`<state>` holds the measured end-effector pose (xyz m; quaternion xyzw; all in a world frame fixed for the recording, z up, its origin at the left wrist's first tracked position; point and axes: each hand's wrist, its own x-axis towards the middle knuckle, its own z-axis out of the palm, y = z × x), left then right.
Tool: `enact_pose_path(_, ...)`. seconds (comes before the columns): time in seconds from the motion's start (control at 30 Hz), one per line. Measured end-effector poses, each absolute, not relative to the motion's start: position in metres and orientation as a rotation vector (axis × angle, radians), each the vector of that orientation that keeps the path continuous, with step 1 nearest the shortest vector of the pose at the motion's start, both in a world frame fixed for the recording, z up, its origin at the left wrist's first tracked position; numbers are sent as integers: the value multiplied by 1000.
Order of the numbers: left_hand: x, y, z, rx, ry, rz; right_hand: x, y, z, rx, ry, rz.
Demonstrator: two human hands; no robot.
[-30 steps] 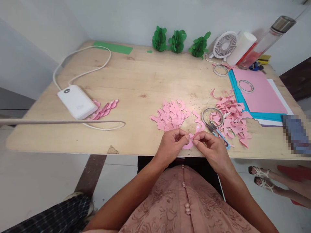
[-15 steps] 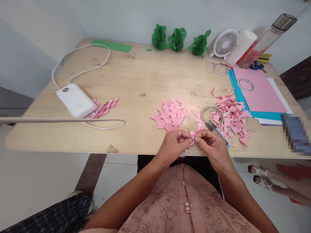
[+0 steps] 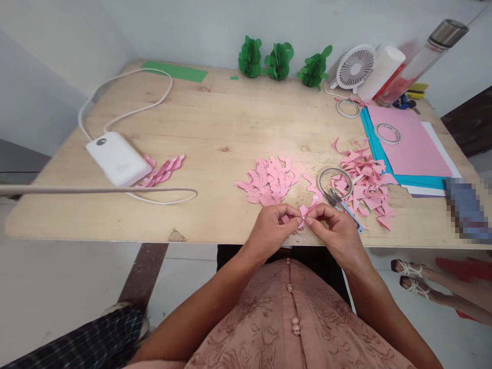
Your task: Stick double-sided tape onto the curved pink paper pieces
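At the table's front edge, my left hand (image 3: 273, 226) and my right hand (image 3: 333, 230) meet fingertip to fingertip. Both pinch a small pink paper piece (image 3: 303, 210); a tiny white bit shows between the fingertips. Just beyond my left hand is a pile of curved pink cutouts (image 3: 269, 179). Pink paper scraps (image 3: 365, 179) lie beyond my right hand, with a large tape ring (image 3: 335, 183) at their left side. Blue-handled scissors (image 3: 348, 210) lie beside my right fingers, partly hidden.
A white power bank (image 3: 118, 159) with a cable covers part of some joined pink pieces (image 3: 169, 170) at left. Green paper figures (image 3: 279, 61), a fan (image 3: 355, 66) and a bottle (image 3: 426, 59) line the back. Coloured sheets (image 3: 415, 143) lie right. Other people's legs show below.
The camera view has shifted very slightly. Both hands keep their pinch on the pink piece, with their fingertips a little closer together.
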<state>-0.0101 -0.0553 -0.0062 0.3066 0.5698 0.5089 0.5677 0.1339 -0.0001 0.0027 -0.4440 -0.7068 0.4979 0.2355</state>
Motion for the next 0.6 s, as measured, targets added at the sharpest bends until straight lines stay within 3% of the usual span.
enact_pose_path(0.6,-15,-57,-7,875,1412,1141,134,1,2,-1224,-2007,1318)
